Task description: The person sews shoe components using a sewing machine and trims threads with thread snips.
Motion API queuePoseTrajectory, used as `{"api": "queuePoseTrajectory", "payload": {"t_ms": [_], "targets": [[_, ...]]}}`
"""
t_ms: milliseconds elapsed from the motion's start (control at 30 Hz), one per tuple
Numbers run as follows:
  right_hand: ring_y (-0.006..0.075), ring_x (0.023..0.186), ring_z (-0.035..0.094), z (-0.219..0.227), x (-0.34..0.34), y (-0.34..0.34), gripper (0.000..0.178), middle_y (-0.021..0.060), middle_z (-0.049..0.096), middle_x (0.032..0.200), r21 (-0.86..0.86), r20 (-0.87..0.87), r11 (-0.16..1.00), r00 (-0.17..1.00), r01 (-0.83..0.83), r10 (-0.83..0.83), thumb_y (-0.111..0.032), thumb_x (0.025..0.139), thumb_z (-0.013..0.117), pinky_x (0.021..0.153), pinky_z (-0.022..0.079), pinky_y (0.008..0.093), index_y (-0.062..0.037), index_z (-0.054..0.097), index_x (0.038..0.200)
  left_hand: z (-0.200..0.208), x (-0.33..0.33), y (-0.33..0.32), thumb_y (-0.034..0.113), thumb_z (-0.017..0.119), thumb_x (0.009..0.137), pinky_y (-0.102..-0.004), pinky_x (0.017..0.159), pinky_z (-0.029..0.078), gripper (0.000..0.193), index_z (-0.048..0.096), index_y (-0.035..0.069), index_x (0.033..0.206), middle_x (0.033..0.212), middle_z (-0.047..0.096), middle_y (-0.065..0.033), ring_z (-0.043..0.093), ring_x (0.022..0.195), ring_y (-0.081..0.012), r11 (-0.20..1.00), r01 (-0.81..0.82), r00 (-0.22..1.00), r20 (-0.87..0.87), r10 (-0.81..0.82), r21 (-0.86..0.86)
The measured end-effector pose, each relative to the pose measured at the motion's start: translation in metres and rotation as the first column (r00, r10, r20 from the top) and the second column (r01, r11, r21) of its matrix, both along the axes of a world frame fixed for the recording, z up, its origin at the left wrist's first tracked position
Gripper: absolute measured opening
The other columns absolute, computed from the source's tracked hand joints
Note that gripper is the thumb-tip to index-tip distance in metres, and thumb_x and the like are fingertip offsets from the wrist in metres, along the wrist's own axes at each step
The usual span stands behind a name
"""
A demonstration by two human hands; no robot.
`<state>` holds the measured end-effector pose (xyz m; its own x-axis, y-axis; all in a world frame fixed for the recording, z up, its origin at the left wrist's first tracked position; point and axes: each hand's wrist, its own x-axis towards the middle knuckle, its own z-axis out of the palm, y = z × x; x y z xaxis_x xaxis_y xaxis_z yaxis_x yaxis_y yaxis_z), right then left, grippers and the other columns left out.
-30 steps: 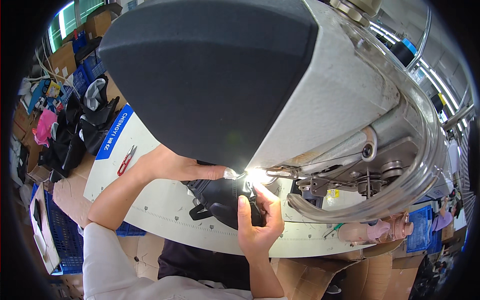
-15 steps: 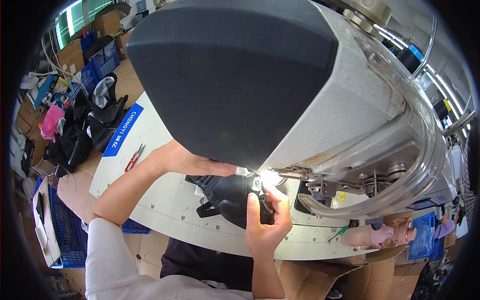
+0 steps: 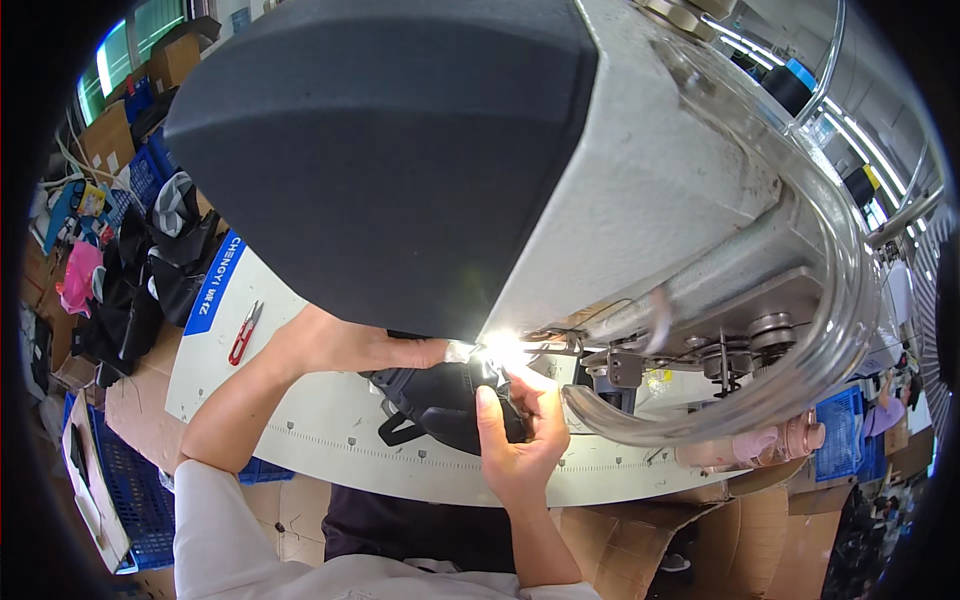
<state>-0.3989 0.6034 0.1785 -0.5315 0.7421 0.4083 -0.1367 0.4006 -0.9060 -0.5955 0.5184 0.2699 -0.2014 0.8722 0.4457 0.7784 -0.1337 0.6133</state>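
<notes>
A black sewn fabric piece with a strap loop (image 3: 440, 400) lies on the pale table under the head of a sewing machine (image 3: 380, 180). My left hand (image 3: 370, 350) presses on its far left side, thumb stretched toward the brightly lit needle area (image 3: 503, 350). A pale wrap covers that thumb's tip. Close to the lit spot, my right hand (image 3: 525, 425) pinches the fabric's right edge between thumb and fingers. Glare hides the needle, and the machine's black cover hides part of my left hand.
Red-handled thread snips (image 3: 244, 335) lie on the table (image 3: 330, 410) at the left. A clear curved tube guard (image 3: 840, 330) juts out at the right, above a pink bottle (image 3: 740, 448). Black fabric pieces (image 3: 130, 290) are heaped beyond the left edge, near a blue crate (image 3: 140, 500).
The view has shifted, so the machine sits further left in it. Both hands keep their hold on the fabric piece. A part on the machine's arm is now blurred by motion.
</notes>
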Motion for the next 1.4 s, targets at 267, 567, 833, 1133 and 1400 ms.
{"api": "queuePoseTrajectory", "payload": {"t_ms": [267, 567, 833, 1133, 1400], "targets": [[0.0082, 0.084, 0.060, 0.006, 0.006, 0.010, 0.030, 0.0093, 0.066, 0.096, -0.274, -0.029, 0.959, 0.997, -0.072, 0.067, -0.003, 0.087, 0.070, 0.077, 0.048, 0.0224, 0.0058, 0.062, 0.115, 0.000, 0.017, -0.010, 0.014, 0.080, 0.070, -0.0349, 0.077, 0.049, 0.034, 0.068, 0.004, 0.100, 0.095, 0.065, -0.0111, 0.060, 0.085, -0.0255, 0.989, -0.128, 0.992, 0.022, 0.126, 0.068], [0.0184, 0.110, 0.058, -0.082, 0.028, 0.109, 0.032, 0.0092, 0.063, 0.118, -0.215, 0.247, 0.970, 0.955, -0.113, 0.165, -0.011, 0.087, 0.072, 0.099, 0.043, 0.0337, -0.0018, 0.065, 0.117, -0.004, 0.096, -0.024, 0.013, 0.081, 0.061, -0.0439, 0.087, 0.037, 0.052, 0.062, -0.004, 0.106, 0.109, 0.053, -0.0122, 0.049, 0.098, -0.0319, 0.923, -0.362, 0.902, -0.199, 0.382, 0.131], [0.0195, 0.110, 0.057, -0.076, 0.026, 0.110, 0.027, 0.0102, 0.064, 0.117, -0.176, 0.094, 0.921, 0.926, -0.347, 0.366, -0.007, 0.087, 0.071, 0.098, 0.044, 0.0344, -0.0011, 0.065, 0.113, -0.007, 0.089, -0.018, 0.014, 0.082, 0.063, -0.0452, 0.090, 0.035, 0.051, 0.061, -0.001, 0.107, 0.112, 0.052, -0.0117, 0.048, 0.105, -0.0314, 0.917, -0.363, 0.893, -0.221, 0.393, 0.163], [0.0205, 0.105, 0.059, -0.008, 0.011, 0.058, 0.027, 0.0115, 0.066, 0.111, -0.017, 0.128, 0.983, 0.975, -0.181, 0.182, -0.010, 0.089, 0.069, 0.094, 0.045, 0.0329, 0.0003, 0.066, 0.113, -0.005, 0.065, -0.026, 0.011, 0.079, 0.065, -0.0439, 0.090, 0.044, 0.037, 0.069, 0.002, 0.099, 0.101, 0.062, -0.0131, 0.055, 0.100, -0.0335, 0.925, -0.361, 0.912, -0.164, 0.377, 0.117], [0.0155, 0.095, 0.061, 0.012, 0.006, 0.055, 0.024, 0.0100, 0.067, 0.103, -0.077, 0.026, 0.983, 0.986, -0.164, 0.166, -0.001, 0.086, 0.068, 0.087, 0.048, 0.0294, 0.0055, 0.067, 0.109, 0.000, 0.052, -0.018, 0.012, 0.080, 0.070, -0.0396, 0.081, 0.052, 0.038, 0.070, 0.002, 0.105, 0.098, 0.066, -0.0157, 0.063, 0.091, -0.0333, 0.964, -0.265, 0.961, 0.081, 0.263, 0.018]]}}
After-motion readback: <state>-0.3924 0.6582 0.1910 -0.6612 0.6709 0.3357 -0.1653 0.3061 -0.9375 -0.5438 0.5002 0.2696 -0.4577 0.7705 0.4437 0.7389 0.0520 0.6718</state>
